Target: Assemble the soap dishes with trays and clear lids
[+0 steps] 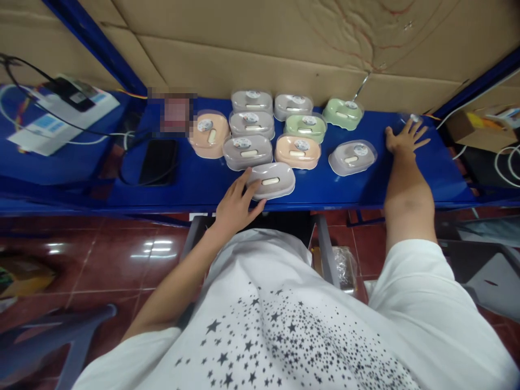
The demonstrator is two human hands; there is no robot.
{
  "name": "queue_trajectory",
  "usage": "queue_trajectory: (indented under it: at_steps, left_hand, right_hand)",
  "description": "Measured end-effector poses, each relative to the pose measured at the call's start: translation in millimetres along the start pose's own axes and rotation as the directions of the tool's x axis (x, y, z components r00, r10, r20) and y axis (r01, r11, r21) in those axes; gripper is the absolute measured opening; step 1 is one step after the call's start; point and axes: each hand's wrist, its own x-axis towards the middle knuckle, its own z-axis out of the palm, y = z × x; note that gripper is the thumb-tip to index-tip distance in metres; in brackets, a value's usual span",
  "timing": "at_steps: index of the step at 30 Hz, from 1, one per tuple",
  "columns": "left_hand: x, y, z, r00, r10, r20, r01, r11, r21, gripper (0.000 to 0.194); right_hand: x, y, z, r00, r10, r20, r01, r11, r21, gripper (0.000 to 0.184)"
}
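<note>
My left hand [238,203] rests on the near edge of a grey lidded soap box [271,180] at the front of the blue table [195,187], fingers curled against its side. My right hand [404,136] lies flat with fingers spread on the table at the far right, next to a small clear round object [413,117]. Several more soap boxes in grey, peach and green stand in rows behind, among them a grey one [352,157] nearest my right hand and a peach one [298,151].
A black phone [158,161] lies on the table at left, with cables and a white device [60,111] beyond it. A cardboard wall [284,49] stands behind the table. A blue chair [52,336] sits at lower left on red floor tiles.
</note>
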Motion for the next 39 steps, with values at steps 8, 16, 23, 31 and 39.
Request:
queue_trajectory:
  at_steps: [8, 16, 23, 31, 39]
  left_hand:
    - [0.8, 1.3, 1.2, 1.0, -0.023, 0.01, 0.023, 1.0, -0.002, 0.048]
    - [8.7, -19.2, -22.1, 0.992, 0.092, 0.086, -0.058, 0.939, -0.339, 0.042]
    - [25.3, -40.7, -27.6, 0.978, 0.112, 0.178, -0.01, 0.871, -0.491, 0.07]
    - [16.5, -39.8, -17.0, 0.994, 0.019, 0.108, 0.045, 0.826, -0.562, 0.104]
    - [16.7, -35.4, -20.0, 0.985, 0.044, 0.167, 0.04, 0.882, -0.47, 0.093]
  right_hand:
    - [-11.3, -11.9, -1.4, 0.993, 0.08, -0.09, -0.078, 0.997, 0.026, 0.088]
    - [-124.8, 13.9, -25.5, 0.991, 0.007, -0.134, 0.031, 0.961, 0.273, 0.074]
    - [-298.5, -71.7, -12.1, 0.702, -0.504, -0.503, 0.7, 0.618, 0.359, 0.079]
    - [-336.6, -190.9, 0.1, 0.339, -0.936, -0.098, 0.855, 0.263, 0.447, 0.064]
    - [-324.9, -166.7, -7.8, 0.316, -0.947, -0.063, 0.865, 0.261, 0.428, 0.064]
